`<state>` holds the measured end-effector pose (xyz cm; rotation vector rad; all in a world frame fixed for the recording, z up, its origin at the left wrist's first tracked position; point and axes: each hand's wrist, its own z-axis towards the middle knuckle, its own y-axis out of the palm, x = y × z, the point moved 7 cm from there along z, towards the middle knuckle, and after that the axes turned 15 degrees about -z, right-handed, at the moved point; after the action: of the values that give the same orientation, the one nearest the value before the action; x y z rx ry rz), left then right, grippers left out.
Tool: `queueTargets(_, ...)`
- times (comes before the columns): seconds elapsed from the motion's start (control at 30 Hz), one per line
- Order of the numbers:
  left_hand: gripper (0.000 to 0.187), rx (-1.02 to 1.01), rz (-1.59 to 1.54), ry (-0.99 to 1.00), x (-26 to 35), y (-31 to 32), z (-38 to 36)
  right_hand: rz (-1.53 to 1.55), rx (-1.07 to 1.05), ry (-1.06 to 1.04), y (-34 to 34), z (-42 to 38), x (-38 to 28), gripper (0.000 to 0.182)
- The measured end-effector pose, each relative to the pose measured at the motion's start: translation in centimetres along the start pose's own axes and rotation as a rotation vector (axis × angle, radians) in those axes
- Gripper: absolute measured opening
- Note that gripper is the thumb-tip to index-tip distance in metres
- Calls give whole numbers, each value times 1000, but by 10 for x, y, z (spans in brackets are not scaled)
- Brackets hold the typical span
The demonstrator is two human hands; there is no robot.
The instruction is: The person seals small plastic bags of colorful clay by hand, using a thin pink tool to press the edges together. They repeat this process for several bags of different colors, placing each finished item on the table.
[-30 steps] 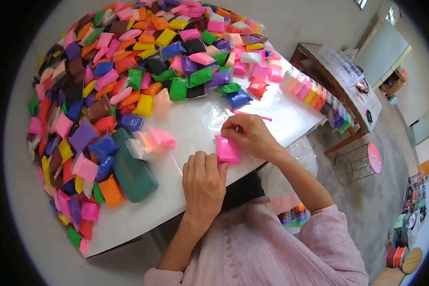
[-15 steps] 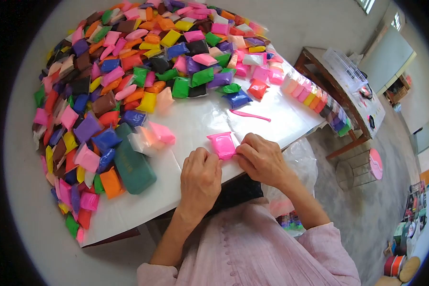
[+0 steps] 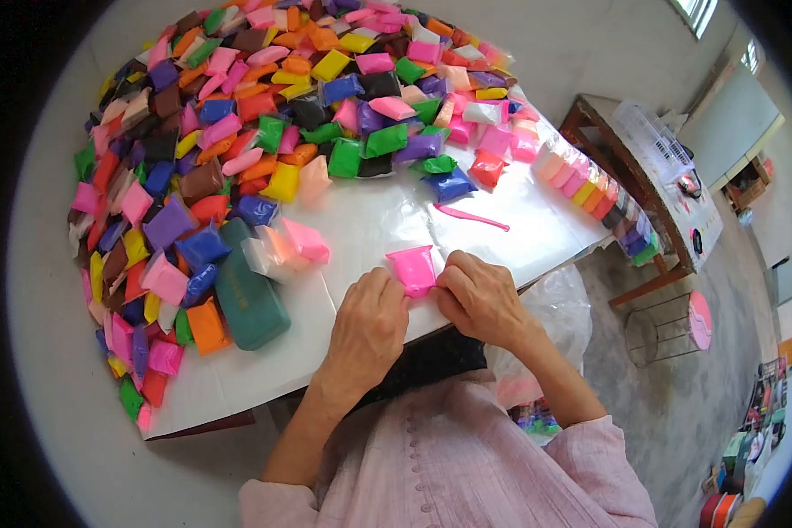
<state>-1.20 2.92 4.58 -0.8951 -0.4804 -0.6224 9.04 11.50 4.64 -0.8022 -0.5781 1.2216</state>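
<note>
A bright pink clay packet [image 3: 413, 269] in clear film lies at the front edge of the white table [image 3: 370, 229]. My left hand [image 3: 367, 321] pinches its lower left corner. My right hand [image 3: 481, 295] pinches its lower right corner, with the fingers curled closed. Beyond the packet lies a pink plastic modelling tool [image 3: 472, 216]. To the left, several pale pink and peach packets [image 3: 295, 245] lean by a dark green case [image 3: 248, 295].
A big heap of colourful clay packets [image 3: 211, 132] covers the table's back and left. A long row of packed colours [image 3: 598, 194] lies along the right edge. A clear plastic bag [image 3: 554, 308] hangs below. A wire stool [image 3: 673, 330] and a side table [image 3: 607, 150] stand at right.
The camera view has shifted slightly, moving the table and heap a little in the frame. Both hands stay at the same corners of the pink packet.
</note>
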Motion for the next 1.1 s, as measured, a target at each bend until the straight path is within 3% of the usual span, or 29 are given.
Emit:
queueTargets(0.37, 10, 17, 52, -10, 4, 5, 0, -13, 49, -16, 3, -4, 0, 17)
queueTargets(0.43, 9, 53, 32, 49, 7, 1, -3, 115, 9, 44, -1, -4, 4, 17)
queueTargets(0.5, 10, 125, -2, 97, 12, -7, -6, 310, -80, 140, -4, -7, 11, 13)
queueTargets(0.6, 15, 245, -51, 157, 19, -18, -8, 848, -211, 486, 8, -13, 28, 13)
queueTargets(0.63, 18, 251, -56, 170, 19, -17, -10, 971, -243, 459, 10, -6, 26, 27)
queueTargets(0.73, 19, 275, -74, 178, 18, -21, -13, 1481, -402, 555, 11, 11, 11, 42)
queueTargets(0.77, 18, 285, -80, 175, 18, -24, -12, 1520, -440, 511, 12, 17, 9, 52)
queueTargets(0.97, 18, 397, -63, 37, 6, -50, -13, 1462, -524, 476, 24, 52, -2, 52)
queueTargets(1.1, 25, 517, 79, 10, 14, -82, -26, 941, -309, 198, 45, 97, 5, 55)
